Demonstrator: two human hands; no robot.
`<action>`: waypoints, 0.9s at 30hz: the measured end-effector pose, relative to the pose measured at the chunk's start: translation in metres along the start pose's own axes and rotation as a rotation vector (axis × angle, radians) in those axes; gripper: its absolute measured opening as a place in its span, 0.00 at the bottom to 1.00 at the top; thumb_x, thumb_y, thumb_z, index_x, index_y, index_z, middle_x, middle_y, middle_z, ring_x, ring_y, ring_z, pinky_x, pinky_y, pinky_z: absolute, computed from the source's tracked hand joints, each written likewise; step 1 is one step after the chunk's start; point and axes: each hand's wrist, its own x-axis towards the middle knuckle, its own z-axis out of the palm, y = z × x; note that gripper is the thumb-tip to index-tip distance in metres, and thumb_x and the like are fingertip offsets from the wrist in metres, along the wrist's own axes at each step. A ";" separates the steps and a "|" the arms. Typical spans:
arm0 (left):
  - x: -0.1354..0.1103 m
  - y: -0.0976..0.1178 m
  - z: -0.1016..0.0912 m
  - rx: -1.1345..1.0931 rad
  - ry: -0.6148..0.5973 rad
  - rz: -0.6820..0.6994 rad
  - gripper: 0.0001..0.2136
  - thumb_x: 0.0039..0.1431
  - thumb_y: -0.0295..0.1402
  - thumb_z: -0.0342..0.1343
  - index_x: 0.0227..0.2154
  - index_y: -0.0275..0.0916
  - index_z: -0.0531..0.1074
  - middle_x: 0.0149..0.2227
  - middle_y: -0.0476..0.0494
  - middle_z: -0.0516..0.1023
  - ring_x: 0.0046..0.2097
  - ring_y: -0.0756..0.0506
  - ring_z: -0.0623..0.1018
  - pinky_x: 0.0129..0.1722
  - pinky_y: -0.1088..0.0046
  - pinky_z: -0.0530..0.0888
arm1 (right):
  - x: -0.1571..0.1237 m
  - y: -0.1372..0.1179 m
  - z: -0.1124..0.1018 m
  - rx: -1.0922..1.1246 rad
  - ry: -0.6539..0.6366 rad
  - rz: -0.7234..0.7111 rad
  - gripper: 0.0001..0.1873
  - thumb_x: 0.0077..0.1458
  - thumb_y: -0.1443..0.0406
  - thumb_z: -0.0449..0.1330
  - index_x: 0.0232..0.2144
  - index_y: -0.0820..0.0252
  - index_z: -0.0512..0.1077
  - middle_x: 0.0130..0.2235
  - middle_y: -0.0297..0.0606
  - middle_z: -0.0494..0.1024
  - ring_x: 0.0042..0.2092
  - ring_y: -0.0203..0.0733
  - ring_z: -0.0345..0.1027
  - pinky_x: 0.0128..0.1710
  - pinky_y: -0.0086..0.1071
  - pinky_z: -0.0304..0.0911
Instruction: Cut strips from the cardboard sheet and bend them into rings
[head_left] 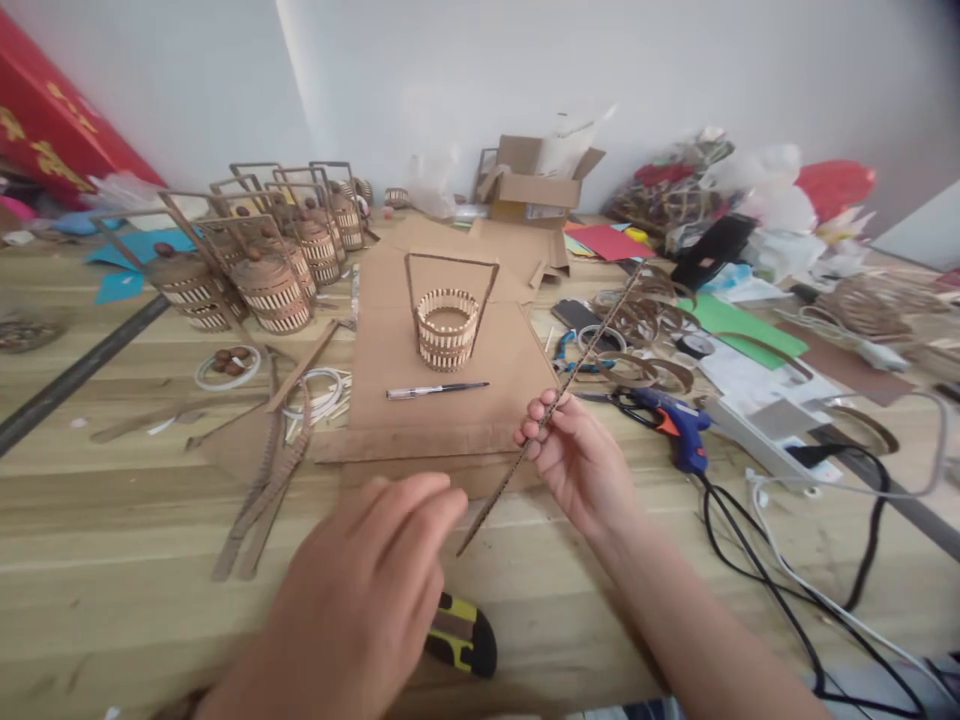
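My right hand (581, 460) pinches a long, thin corrugated cardboard strip (500, 490), held slanting from lower left to upper right. My left hand (367, 590) hovers near the strip's lower end, fingers loosely bent and slightly blurred, with nothing visible in it. Partly behind that hand lies a black and yellow tool handle (466, 640); the rest of it is hidden. Ahead, a small slatted basket (448, 345) with a tall brown cardboard handle (452, 259) stands on a cardboard sheet (382, 430). A pen (437, 390) lies in front of the basket.
Several lidded baskets (274, 290) stand at back left. Brown strips (270, 480) and a white coil (319, 393) lie left. On the right are a blue glue gun (679, 420), a power strip (765, 440) and looping cords (757, 570). An opened carton (536, 190) sits behind.
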 end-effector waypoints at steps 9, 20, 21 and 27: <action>0.027 -0.012 0.034 -0.845 -0.639 -0.556 0.11 0.62 0.38 0.53 0.30 0.38 0.74 0.27 0.52 0.73 0.31 0.50 0.70 0.30 0.77 0.64 | -0.011 0.005 0.002 -0.026 -0.182 -0.033 0.07 0.51 0.61 0.57 0.33 0.53 0.63 0.29 0.29 0.68 0.29 0.36 0.67 0.36 0.36 0.71; 0.011 -0.035 0.051 -1.261 -0.091 -0.482 0.20 0.63 0.53 0.56 0.32 0.38 0.67 0.29 0.46 0.78 0.23 0.54 0.66 0.23 0.78 0.63 | 0.010 0.028 -0.004 -0.833 -0.320 -0.278 0.13 0.63 0.62 0.53 0.45 0.56 0.75 0.42 0.40 0.81 0.45 0.42 0.75 0.48 0.39 0.69; 0.011 -0.036 0.051 -1.264 0.036 -0.483 0.20 0.63 0.53 0.56 0.32 0.39 0.66 0.29 0.47 0.78 0.22 0.54 0.66 0.22 0.79 0.63 | 0.016 0.030 -0.002 -0.977 -0.360 -0.320 0.14 0.63 0.64 0.53 0.46 0.56 0.75 0.44 0.41 0.81 0.46 0.42 0.74 0.49 0.39 0.68; 0.016 -0.043 0.056 -1.197 0.420 -0.720 0.20 0.59 0.51 0.60 0.34 0.39 0.64 0.27 0.53 0.75 0.18 0.56 0.66 0.17 0.82 0.61 | 0.062 0.031 0.026 -1.386 -0.493 -0.458 0.17 0.62 0.71 0.53 0.51 0.61 0.74 0.49 0.45 0.80 0.52 0.43 0.72 0.54 0.38 0.64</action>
